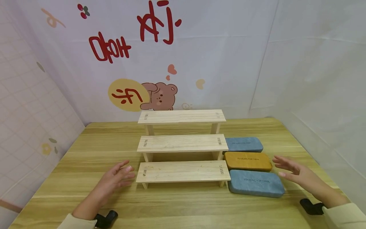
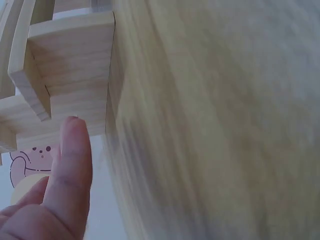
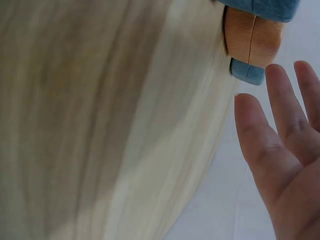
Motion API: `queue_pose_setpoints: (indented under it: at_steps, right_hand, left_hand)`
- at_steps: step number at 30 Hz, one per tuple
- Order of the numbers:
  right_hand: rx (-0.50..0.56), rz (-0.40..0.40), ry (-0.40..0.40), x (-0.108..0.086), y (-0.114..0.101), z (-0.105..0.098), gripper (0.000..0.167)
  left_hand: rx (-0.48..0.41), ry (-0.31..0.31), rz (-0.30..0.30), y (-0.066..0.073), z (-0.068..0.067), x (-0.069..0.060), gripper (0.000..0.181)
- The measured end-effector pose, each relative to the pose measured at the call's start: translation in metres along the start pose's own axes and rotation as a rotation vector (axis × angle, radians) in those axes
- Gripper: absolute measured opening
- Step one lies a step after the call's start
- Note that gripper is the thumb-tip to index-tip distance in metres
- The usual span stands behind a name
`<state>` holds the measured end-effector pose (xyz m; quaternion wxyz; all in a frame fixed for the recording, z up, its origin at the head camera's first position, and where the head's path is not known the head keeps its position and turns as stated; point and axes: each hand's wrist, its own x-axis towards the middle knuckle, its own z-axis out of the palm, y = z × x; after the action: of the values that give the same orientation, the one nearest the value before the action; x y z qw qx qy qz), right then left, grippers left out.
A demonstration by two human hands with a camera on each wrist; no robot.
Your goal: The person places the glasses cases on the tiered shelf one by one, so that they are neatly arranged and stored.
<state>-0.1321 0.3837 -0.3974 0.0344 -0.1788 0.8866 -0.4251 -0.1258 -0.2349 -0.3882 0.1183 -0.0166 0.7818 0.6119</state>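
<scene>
Left hand (image 1: 114,178) and right hand (image 1: 297,172), fingers loosely extended, are flanking one pale three-tiered wooden stand (image 1: 183,143) and, at its right, two oblong blue cases (image 1: 255,185) bracketing one oblong mustard case (image 1: 248,162).

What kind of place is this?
Perhaps a small tabletop set-up indoors. A wood-grain table stands by a creased white backdrop with a cartoon bear, and it holds a stepped wooden rack and three cases.

wood-grain table (image 1: 183,206) | white backdrop (image 1: 228,54) | printed red characters (image 1: 170,28), cherries (image 1: 83,15) | printed bear (image 1: 165,99) touching yellow disc (image 1: 128,107)
</scene>
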Motion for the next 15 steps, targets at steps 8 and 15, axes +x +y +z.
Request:
queue_pose_setpoints:
  at_steps: [8, 15]
  right_hand:
    - [0.036, 0.105, -0.074, -0.0054, -0.0016, -0.0006, 0.051]
    - [0.09, 0.141, -0.134, -0.008, 0.0027, -0.0012, 0.049]
  left_hand:
    - [-0.043, -0.032, -0.024, 0.0002, 0.0056, 0.0023, 0.063]
    - [-0.082, -0.035, -0.067, 0.0012, 0.0088, 0.0053, 0.067]
